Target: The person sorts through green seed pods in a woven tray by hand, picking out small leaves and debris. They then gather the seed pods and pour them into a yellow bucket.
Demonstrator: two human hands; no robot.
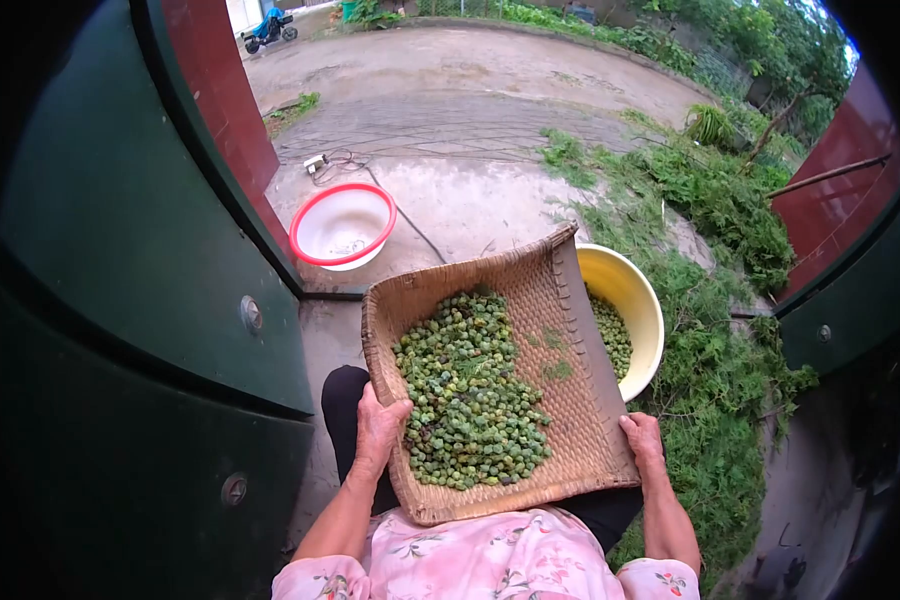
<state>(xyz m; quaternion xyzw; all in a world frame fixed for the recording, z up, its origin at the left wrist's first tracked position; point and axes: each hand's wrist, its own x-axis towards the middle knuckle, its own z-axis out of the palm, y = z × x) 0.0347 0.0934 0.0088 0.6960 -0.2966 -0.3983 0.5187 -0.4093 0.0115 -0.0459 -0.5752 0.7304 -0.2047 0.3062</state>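
Note:
A woven winnowing basket (590, 420) rests across my lap, its far right corner raised beside a yellow basin. My left hand (378, 425) grips its left rim, with the thumb over the edge. On the opposite side, my right hand (642, 436) is closed round the right rim near the front corner. Many small green cones or berries (470, 400) lie heaped over the basket's left and middle part. A few green leaf sprigs (557, 370) lie on the weave to their right. The yellow basin (642, 300) holds more of the same green pieces; the basket hides its left part.
A white basin with a red rim (342, 228) stands on the concrete ahead. Beyond it lie a cable and a white socket block (315, 164). Cut green branches (710, 400) cover the ground at right. Dark green door panels (150, 250) stand close on the left.

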